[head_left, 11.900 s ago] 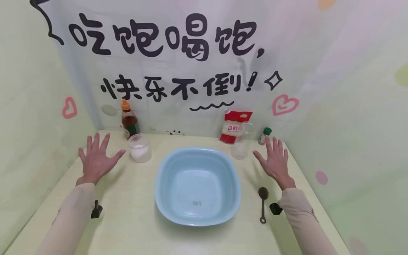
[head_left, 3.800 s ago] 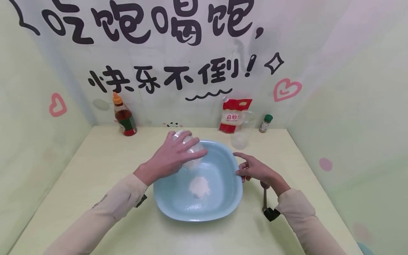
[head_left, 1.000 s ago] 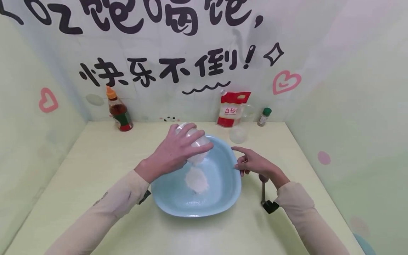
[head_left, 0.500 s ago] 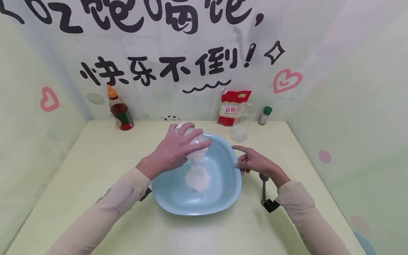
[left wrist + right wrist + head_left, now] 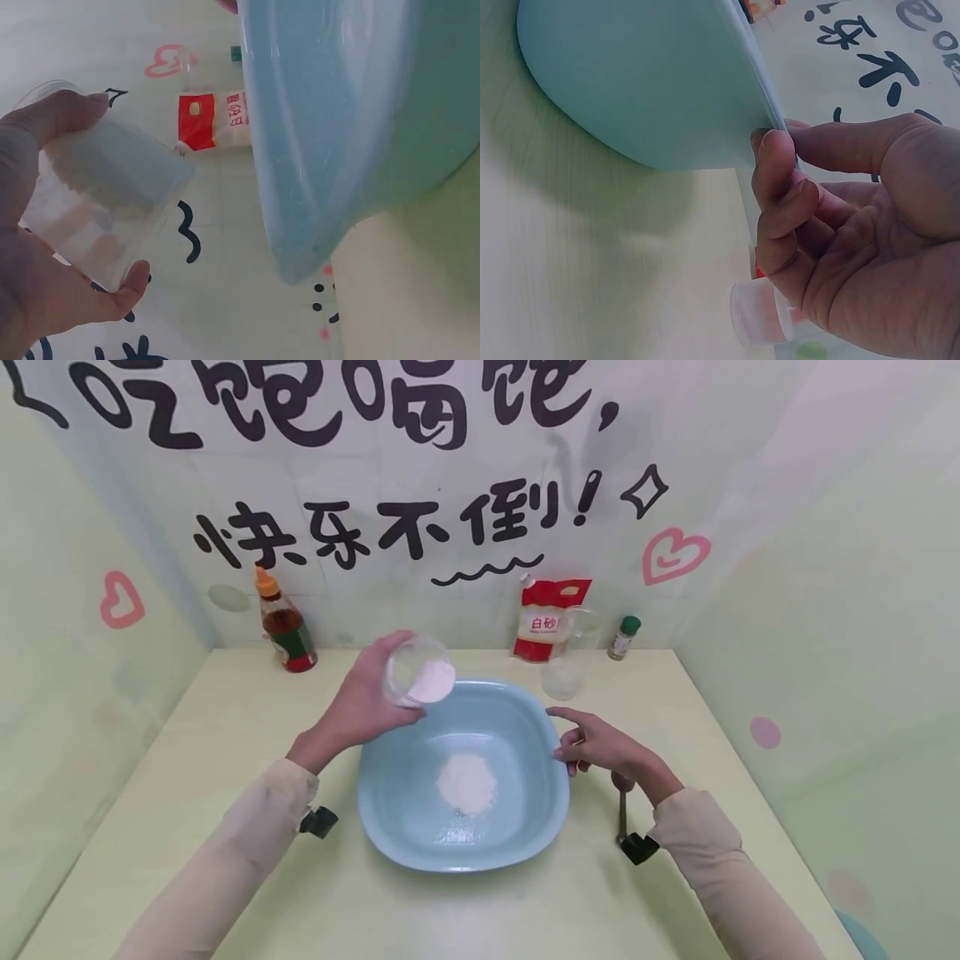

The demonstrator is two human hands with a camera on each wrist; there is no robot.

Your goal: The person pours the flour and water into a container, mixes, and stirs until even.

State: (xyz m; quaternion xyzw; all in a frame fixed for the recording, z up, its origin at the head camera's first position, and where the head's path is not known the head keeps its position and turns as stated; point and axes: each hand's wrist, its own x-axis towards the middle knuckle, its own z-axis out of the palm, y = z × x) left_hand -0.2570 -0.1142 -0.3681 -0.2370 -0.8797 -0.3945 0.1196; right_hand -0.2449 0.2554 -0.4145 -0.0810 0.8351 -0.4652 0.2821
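My left hand (image 5: 360, 697) grips a clear plastic cup (image 5: 405, 667) partly filled with white powder, tilted above the basin's back left corner. In the left wrist view, thumb and fingers curl round the cup (image 5: 120, 176), its powder lying along one side. The light blue basin (image 5: 521, 785) stands on the table with a round heap of white powder (image 5: 467, 783) on its floor. At the basin's right side, my right hand (image 5: 606, 747) pinches the rim. The right wrist view has thumb and fingertips of this hand (image 5: 855, 217) on either side of the rim.
A dark spoon (image 5: 622, 814) lies right of the basin, partly under the right wrist. Along the back wall stand an orange-capped sauce bottle (image 5: 288, 639), a red-and-white bag (image 5: 536, 647), a clear container (image 5: 562, 680) and a small green-capped bottle (image 5: 622, 639).
From the table's left side, the cup came over the basin and powder fell into it. Since half a second ago, my left hand has turned the cup back and moved left. The right hand stays at the rim.
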